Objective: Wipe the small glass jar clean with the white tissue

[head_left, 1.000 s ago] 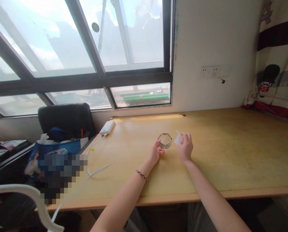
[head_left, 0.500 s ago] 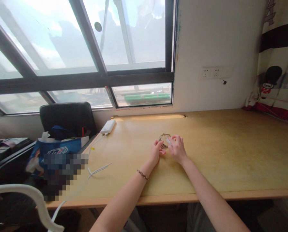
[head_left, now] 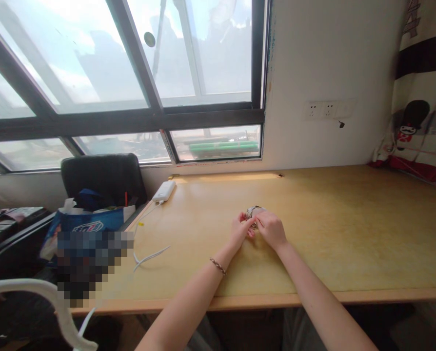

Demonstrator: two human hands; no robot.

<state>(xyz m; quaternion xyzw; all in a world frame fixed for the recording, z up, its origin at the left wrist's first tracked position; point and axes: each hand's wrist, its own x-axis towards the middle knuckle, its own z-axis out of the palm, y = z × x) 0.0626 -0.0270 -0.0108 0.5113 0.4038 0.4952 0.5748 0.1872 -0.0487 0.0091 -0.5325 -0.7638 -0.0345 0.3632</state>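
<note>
Just above the wooden table, my left hand (head_left: 241,231) grips the left side of a small clear faceted glass dish (head_left: 250,211) that looks like an ashtray. My right hand (head_left: 272,230) is closed, its fingers pinching a white piece (head_left: 259,211) that looks like a tissue or cloth against the glass. Both hands meet at the dish and cover much of its near side. A braided bracelet (head_left: 218,266) circles my left wrist.
The wooden table (head_left: 349,234) reaches to the wall and window. A white power bank (head_left: 164,192) with a white cable (head_left: 150,258) lies at its left edge. A black chair (head_left: 103,170) and a blue bag (head_left: 93,222) stand to the left.
My right hand has turned over toward the left, and its fingers now reach the near rim of the dish. The dish is tilted differently and more covered. My left hand has barely shifted.
</note>
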